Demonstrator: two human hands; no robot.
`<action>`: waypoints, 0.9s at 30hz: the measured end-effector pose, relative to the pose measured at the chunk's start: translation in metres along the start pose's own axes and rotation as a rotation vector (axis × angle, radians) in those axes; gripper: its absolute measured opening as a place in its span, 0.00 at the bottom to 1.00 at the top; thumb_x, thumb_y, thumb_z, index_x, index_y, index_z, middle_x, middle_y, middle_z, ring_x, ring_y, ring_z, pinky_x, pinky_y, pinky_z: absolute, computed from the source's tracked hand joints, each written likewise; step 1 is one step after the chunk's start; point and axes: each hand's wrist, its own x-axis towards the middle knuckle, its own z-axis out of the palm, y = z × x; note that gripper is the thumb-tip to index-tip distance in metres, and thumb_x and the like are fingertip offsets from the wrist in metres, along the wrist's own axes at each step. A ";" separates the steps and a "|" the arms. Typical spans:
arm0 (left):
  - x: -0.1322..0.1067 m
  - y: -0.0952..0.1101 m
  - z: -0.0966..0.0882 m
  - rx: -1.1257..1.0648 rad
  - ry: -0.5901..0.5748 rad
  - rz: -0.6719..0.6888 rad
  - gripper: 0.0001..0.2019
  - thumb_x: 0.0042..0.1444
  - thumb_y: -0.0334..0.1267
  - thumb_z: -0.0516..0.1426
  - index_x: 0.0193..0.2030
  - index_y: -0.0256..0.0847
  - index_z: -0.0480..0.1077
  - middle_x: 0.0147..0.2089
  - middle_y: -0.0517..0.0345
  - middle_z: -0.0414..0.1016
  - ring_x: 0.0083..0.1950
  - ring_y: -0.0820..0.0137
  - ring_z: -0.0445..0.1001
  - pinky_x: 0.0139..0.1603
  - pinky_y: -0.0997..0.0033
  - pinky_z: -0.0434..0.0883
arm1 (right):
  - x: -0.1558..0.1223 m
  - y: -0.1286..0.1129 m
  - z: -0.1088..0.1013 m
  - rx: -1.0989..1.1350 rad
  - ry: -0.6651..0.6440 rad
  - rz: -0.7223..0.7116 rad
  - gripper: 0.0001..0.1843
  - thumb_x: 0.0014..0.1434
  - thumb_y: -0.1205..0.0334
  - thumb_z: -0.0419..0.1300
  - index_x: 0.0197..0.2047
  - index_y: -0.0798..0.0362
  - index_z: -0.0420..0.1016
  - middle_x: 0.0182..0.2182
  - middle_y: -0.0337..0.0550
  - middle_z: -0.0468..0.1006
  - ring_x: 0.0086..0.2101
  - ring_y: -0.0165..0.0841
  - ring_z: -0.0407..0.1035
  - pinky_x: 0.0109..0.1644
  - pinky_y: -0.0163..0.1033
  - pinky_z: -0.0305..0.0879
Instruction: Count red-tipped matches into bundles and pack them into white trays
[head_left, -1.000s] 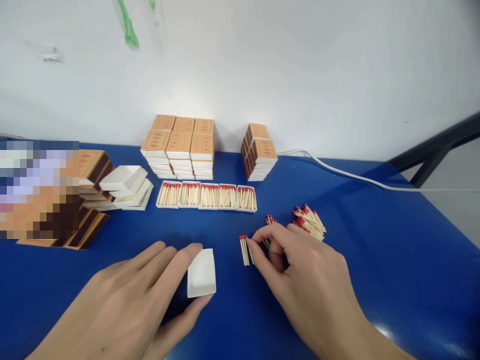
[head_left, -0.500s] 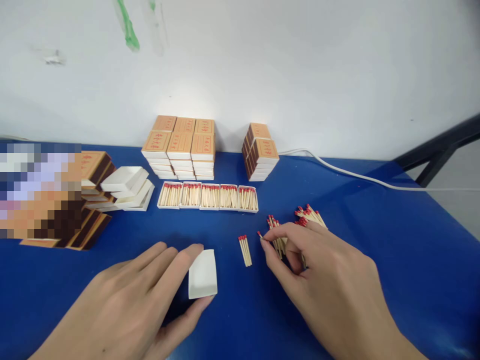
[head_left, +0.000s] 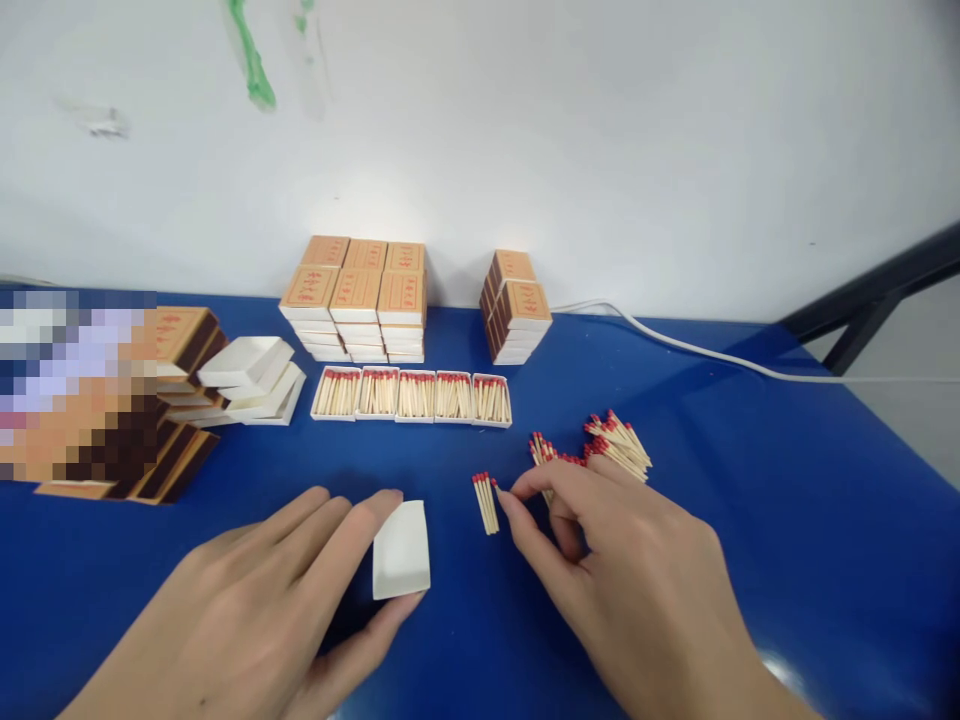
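Note:
My left hand (head_left: 255, 600) rests on the blue table (head_left: 750, 480) and holds an empty white matchbox tray (head_left: 402, 550) between thumb and fingers. My right hand (head_left: 622, 570) is pinched, its index fingertip and thumb pressing a match against a small bundle of red-tipped matches (head_left: 486, 500) lying just right of the tray. A loose pile of matches (head_left: 611, 445) lies beyond my right hand, partly hidden by its fingers.
A row of several filled trays (head_left: 412, 395) lies mid-table. Behind them stand stacked matchboxes (head_left: 356, 295) and a smaller stack (head_left: 517, 305). Empty white trays (head_left: 255, 375) and box sleeves (head_left: 180, 400) are piled at left. A white cable (head_left: 690, 345) runs along the wall.
My right hand went to the loose pile, picked up a match and drew it back left to the small bundle. The left hand and tray stayed put.

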 end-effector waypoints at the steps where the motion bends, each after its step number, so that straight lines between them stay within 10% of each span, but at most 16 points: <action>1: 0.000 0.000 0.000 0.007 0.001 0.000 0.21 0.88 0.53 0.52 0.71 0.41 0.73 0.42 0.57 0.83 0.38 0.60 0.86 0.34 0.52 0.77 | 0.000 -0.001 -0.001 0.024 -0.012 0.004 0.18 0.83 0.56 0.62 0.38 0.44 0.83 0.22 0.31 0.75 0.22 0.33 0.74 0.28 0.40 0.66; 27: 0.002 0.001 -0.001 0.003 0.006 0.001 0.20 0.88 0.52 0.53 0.71 0.40 0.73 0.42 0.56 0.84 0.38 0.59 0.87 0.33 0.52 0.77 | 0.005 0.012 -0.008 -0.061 0.020 0.005 0.15 0.81 0.58 0.60 0.37 0.43 0.76 0.24 0.32 0.77 0.25 0.36 0.80 0.25 0.42 0.65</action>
